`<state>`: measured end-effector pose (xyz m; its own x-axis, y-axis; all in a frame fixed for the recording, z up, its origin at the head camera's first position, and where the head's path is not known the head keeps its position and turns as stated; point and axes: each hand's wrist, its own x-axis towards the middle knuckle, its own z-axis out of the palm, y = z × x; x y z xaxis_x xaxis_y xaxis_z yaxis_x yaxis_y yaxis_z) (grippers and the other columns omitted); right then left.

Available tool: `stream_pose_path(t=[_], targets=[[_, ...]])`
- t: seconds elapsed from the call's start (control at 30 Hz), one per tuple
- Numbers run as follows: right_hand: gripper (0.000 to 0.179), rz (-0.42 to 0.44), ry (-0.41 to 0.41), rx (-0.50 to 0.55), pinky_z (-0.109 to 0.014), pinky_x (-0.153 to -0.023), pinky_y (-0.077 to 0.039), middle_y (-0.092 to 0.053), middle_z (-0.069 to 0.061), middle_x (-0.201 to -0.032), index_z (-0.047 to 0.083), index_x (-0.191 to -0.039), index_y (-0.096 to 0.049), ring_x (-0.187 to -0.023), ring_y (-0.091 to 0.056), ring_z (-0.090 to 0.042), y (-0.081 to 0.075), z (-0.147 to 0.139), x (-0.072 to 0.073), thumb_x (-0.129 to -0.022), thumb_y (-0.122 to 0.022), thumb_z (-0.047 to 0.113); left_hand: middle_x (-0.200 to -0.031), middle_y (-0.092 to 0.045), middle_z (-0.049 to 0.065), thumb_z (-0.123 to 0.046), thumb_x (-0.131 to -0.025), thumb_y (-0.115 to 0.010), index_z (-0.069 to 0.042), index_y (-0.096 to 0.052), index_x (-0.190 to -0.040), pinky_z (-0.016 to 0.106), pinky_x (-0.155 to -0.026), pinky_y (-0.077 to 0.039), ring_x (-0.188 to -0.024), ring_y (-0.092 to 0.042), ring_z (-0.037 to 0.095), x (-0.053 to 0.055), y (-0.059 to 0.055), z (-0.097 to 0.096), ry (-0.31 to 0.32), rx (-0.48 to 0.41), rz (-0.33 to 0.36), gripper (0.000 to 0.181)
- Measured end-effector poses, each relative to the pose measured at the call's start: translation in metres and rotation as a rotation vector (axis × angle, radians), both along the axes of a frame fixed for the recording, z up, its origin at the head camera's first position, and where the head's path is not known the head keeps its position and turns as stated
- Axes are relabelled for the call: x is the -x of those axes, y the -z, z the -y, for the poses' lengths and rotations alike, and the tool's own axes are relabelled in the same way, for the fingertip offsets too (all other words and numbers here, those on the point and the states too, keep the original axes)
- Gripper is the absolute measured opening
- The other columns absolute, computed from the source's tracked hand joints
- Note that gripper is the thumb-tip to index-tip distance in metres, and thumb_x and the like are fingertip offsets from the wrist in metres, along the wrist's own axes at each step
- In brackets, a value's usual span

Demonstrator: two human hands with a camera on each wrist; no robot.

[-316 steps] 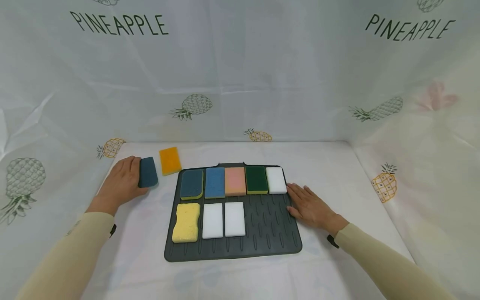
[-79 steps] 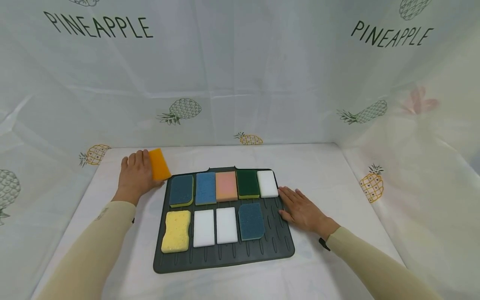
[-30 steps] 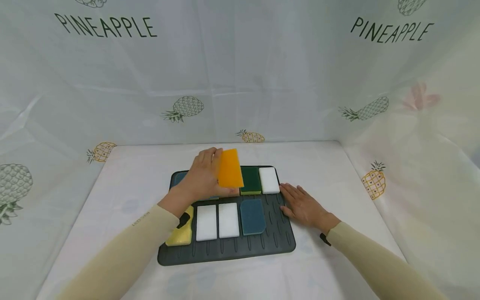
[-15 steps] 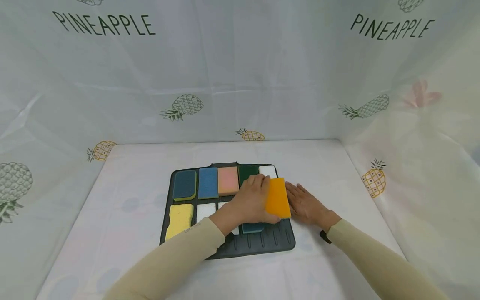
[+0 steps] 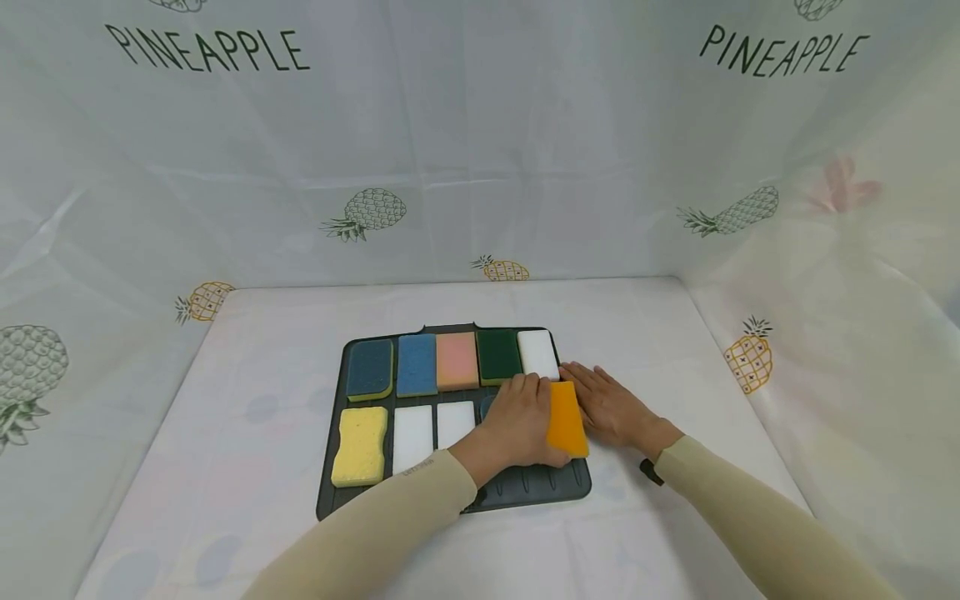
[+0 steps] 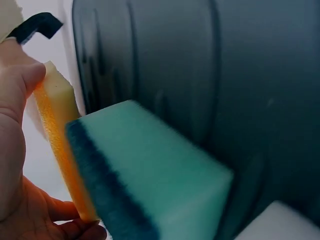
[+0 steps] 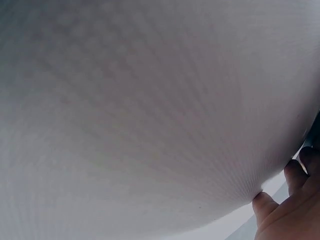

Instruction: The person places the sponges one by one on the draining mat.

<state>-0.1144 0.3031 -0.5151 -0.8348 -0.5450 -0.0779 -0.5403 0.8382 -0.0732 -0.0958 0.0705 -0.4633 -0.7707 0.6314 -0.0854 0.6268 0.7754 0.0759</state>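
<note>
In the head view my left hand grips an orange-and-yellow sponge by its ends, over the front right of the dark ribbed mat. The left wrist view shows the thumb and fingertips at opposite ends of this sponge. A blue-and-green scouring sponge sits right beside it; the left hand hides most of that one in the head view. My right hand lies with straight fingers along the mat's right edge, partly behind the orange sponge. Pale cloth fills most of the right wrist view.
Along the mat's back row stand dark blue, blue, pink, dark green and white sponges. In front lie a yellow sponge and two white ones. Patterned sheeting rises behind.
My left hand laid the blue sponge in the mat's front row. It took the orange sponge from the table at the left and carried it right, then lower. The right hand stays by the edge.
</note>
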Motion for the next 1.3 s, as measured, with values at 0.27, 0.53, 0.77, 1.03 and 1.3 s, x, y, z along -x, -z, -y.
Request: stream_pose_path(t=[0.27, 0.53, 0.77, 1.03, 1.3], targets=[[0.063, 0.012, 0.024, 0.044, -0.060, -0.126, -0.031, -0.039, -0.019, -0.168, -0.001, -0.163, -0.034, -0.155, -0.038, -0.037, -0.002, 0.002, 0.000, -0.112, -0.050, 0.032, -0.149, -0.052, 0.016, -0.086, -0.080, -0.066, 0.002, -0.042, -0.158, 0.044, -0.120, -0.041, -0.133, -0.049, 0.029, 0.001, 0.010, 0.002, -0.010, 0.054, 0.011, 0.120], [0.063, 0.027, 0.041, 0.065, -0.060, -0.127, -0.028, -0.038, -0.019, -0.168, -0.001, -0.163, -0.034, -0.156, -0.037, -0.037, -0.001, 0.001, 0.000, -0.112, -0.049, 0.033, -0.156, -0.049, 0.017, -0.089, -0.080, -0.063, 0.002, -0.041, -0.159, 0.045, -0.123, -0.038, -0.139, -0.046, 0.030, -0.001, 0.014, 0.003, -0.021, 0.053, 0.028, 0.123], [0.062, 0.025, 0.037, 0.066, -0.060, -0.127, -0.029, -0.039, -0.019, -0.168, -0.001, -0.163, -0.034, -0.156, -0.037, -0.037, 0.000, 0.002, 0.000, -0.113, -0.048, 0.031, -0.149, -0.051, 0.015, -0.090, -0.079, -0.063, 0.001, -0.042, -0.157, 0.043, -0.122, -0.040, -0.135, -0.047, 0.028, -0.002, 0.018, 0.002, -0.028, 0.040, 0.033, 0.121], [0.062, 0.023, 0.041, 0.066, -0.060, -0.127, -0.030, -0.039, -0.019, -0.168, -0.002, -0.163, -0.034, -0.155, -0.038, -0.037, 0.000, 0.002, 0.000, -0.112, -0.050, 0.029, -0.152, -0.050, 0.015, -0.089, -0.079, -0.063, 0.000, -0.042, -0.158, 0.046, -0.123, -0.039, -0.137, -0.046, 0.030, -0.003, 0.016, 0.002, -0.018, 0.051, 0.040, 0.121], [0.061, 0.024, 0.041, 0.072, -0.060, -0.127, -0.029, -0.039, -0.019, -0.168, -0.002, -0.163, -0.035, -0.156, -0.037, -0.037, 0.000, 0.002, 0.000, -0.112, -0.049, 0.030, -0.156, -0.047, 0.016, -0.091, -0.079, -0.061, 0.000, -0.040, -0.160, 0.045, -0.123, -0.038, -0.139, -0.044, 0.031, -0.003, 0.021, 0.001, -0.017, 0.061, 0.045, 0.123]])
